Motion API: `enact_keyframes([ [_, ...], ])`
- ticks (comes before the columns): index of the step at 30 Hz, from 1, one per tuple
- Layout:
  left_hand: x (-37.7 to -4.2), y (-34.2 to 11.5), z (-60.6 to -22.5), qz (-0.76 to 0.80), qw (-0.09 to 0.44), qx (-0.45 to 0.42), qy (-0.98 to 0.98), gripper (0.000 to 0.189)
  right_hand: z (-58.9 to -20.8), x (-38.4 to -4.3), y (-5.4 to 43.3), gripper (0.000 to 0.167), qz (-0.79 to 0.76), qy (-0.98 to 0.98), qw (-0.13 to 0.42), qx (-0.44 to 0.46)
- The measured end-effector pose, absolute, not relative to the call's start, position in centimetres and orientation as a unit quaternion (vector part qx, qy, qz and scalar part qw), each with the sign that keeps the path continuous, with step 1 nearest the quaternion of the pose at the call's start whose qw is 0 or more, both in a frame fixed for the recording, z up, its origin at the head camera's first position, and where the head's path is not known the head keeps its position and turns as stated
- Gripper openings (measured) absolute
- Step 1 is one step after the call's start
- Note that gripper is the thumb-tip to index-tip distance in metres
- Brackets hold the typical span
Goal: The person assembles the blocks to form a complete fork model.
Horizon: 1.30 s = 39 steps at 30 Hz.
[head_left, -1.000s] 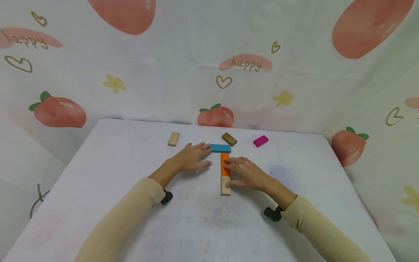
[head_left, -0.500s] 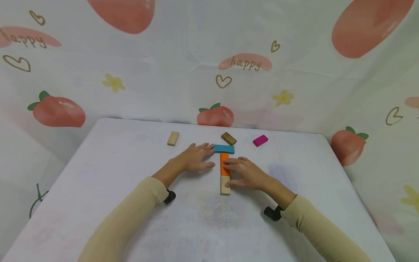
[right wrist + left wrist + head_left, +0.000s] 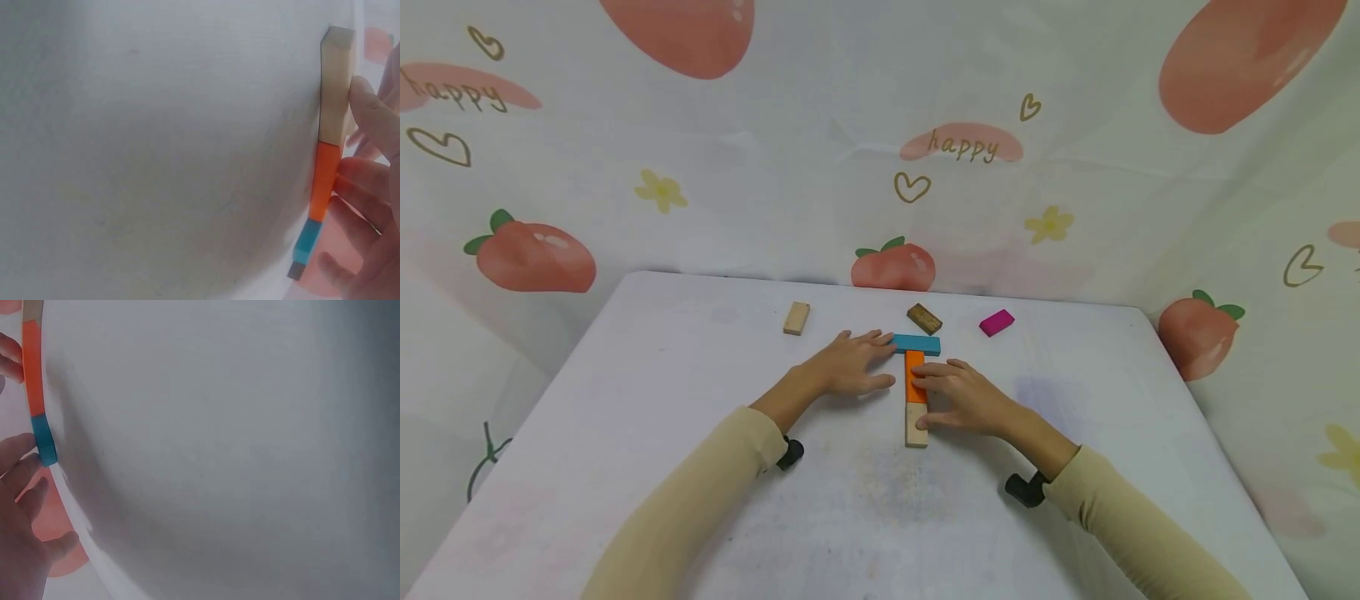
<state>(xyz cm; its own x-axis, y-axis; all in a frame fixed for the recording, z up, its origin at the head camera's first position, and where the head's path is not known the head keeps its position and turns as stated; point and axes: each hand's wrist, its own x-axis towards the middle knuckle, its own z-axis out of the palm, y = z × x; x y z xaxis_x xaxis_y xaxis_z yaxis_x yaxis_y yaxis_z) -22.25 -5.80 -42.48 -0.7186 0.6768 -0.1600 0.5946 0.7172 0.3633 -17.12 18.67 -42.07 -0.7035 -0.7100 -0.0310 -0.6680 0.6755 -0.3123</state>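
Flat on the table, an orange block (image 3: 914,360) and a plain wooden block (image 3: 916,435) lie end to end in a line pointing away from me. Across the far end of that line sits a blue block (image 3: 919,344), forming a T shape. My left hand (image 3: 852,367) has its fingers extended, the fingertips touching the left end of the blue block; its thumb stands apart from the blocks. With its fingertips on the orange block and its thumb at the plain block, my right hand (image 3: 966,398) rests lightly over the line. Neither hand curls round a block.
Behind the T lie a brown block (image 3: 924,318) and a magenta block (image 3: 997,322). Another plain wooden block (image 3: 797,318) is at the back left. The white table (image 3: 700,350) ends at a fruit-patterned cloth (image 3: 775,167).
My left hand has slid the blue block rightward, so it now sits more centrally across the orange block's far end. The right hand and the two blocks under it have stayed put.
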Motion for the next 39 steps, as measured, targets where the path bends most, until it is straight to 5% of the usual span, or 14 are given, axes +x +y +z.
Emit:
enact_keyframes([
  [39,-22.6,-5.65,-42.76,0.155,0.141,0.349,0.913,0.062,-42.49,-17.07,19.03,0.067,-0.167,0.906,0.066,-0.384],
])
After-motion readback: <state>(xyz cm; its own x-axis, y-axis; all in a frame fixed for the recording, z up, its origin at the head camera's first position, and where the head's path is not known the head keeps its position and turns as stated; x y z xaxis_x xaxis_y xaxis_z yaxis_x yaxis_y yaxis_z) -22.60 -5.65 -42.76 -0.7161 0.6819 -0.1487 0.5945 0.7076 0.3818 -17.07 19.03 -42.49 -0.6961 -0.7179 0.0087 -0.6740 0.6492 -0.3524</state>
